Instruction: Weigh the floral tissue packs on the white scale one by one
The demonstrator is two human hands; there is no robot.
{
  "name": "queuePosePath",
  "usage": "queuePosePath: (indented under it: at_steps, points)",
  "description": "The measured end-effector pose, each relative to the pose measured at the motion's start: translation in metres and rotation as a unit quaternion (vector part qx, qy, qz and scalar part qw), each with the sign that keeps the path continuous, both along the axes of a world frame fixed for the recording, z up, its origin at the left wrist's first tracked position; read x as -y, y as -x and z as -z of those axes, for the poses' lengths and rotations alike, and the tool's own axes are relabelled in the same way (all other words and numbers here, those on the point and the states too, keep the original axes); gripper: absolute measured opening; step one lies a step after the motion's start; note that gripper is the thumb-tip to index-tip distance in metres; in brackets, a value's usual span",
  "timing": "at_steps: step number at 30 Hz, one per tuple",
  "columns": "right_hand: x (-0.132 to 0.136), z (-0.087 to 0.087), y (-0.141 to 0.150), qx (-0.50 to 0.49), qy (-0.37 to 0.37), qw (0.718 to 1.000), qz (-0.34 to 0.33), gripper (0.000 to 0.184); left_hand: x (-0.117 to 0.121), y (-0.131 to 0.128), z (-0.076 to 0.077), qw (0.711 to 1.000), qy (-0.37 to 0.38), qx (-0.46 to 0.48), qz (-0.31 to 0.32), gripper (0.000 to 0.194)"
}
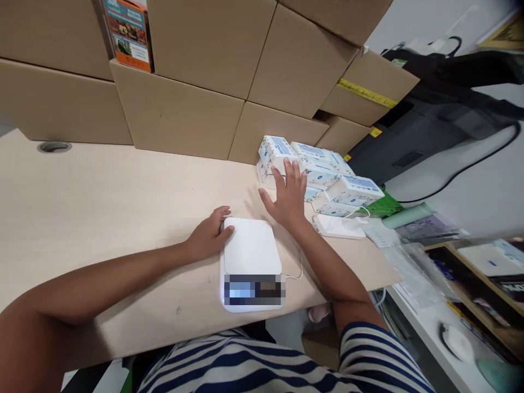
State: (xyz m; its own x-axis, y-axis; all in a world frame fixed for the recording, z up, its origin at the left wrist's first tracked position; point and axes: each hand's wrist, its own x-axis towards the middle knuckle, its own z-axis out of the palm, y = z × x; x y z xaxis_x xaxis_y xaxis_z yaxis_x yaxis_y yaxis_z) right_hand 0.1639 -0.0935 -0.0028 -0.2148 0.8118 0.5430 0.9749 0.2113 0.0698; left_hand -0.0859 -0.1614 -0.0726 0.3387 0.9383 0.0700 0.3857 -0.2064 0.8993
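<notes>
A white digital scale (250,248) lies flat near the front edge of the table, its display blurred out and a thin white cable at its right side. My left hand (208,236) grips the scale's upper left edge, with the thumb on top and the fingers along the side. My right hand (289,199) is raised with fingers spread and nothing in it, just in front of the stacked white tissue packs (321,172). It partly covers the nearest left pack (272,150); whether the fingertips touch it I cannot tell.
Large cardboard boxes (184,109) form a wall along the table's back, with an orange printed box (129,35) standing among them. A white flat device (339,226) with a cable sits right of my hand. Farther right are a dark bag (403,136) and a cluttered shelf (426,327).
</notes>
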Motion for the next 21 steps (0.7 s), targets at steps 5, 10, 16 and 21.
queuePosePath:
  at_steps: [5, 10, 16, 21]
  points:
    - [0.038, 0.023, -0.016, -0.042, -0.029, 0.999, -0.014, 0.053, -0.001, 0.003, 0.002, 1.0, 0.012, 0.011, -0.005, 0.065]
    - [0.037, 0.034, -0.024, -0.05, -0.016, 0.998, -0.042, 0.042, -0.003, 0.005, -0.001, 1.0, 0.024, 0.007, -0.004, 0.066]
    - [0.036, 0.039, -0.021, -0.034, -0.064, 0.994, -0.078, 0.038, -0.006, 0.005, -0.002, 1.0, 0.028, 0.006, -0.007, 0.066]
    - [0.046, 0.026, -0.015, -0.005, -0.079, 0.994, -0.073, 0.04, -0.007, 0.005, -0.001, 1.0, 0.005, -0.006, -0.006, 0.065]
